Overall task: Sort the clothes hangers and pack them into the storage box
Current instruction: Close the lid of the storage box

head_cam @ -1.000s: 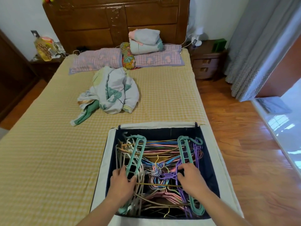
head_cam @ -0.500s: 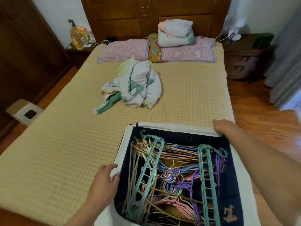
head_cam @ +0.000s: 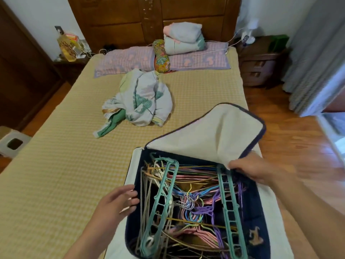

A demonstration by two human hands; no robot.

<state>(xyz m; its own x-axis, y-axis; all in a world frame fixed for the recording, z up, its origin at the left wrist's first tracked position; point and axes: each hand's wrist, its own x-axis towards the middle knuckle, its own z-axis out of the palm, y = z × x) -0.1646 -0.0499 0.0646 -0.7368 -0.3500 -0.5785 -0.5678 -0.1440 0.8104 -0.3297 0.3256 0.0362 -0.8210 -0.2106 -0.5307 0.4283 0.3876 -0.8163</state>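
A navy fabric storage box lies open on the bed, filled with several clothes hangers in teal, pink, purple, blue and beige. Its cream-lined lid flap is raised over the far right corner. My right hand pinches the flap's near edge and holds it up. My left hand rests with fingers spread on the box's left rim, holding nothing.
A crumpled pale garment lies on the yellow checked bed beyond the box. Pillows and folded bedding sit at the headboard. A nightstand and wood floor are to the right, and a small white stool is at the left.
My hands left the hangers for the box edges. My right hand took the lid flap at the far right corner and lifted it over the box. The view shifted left.
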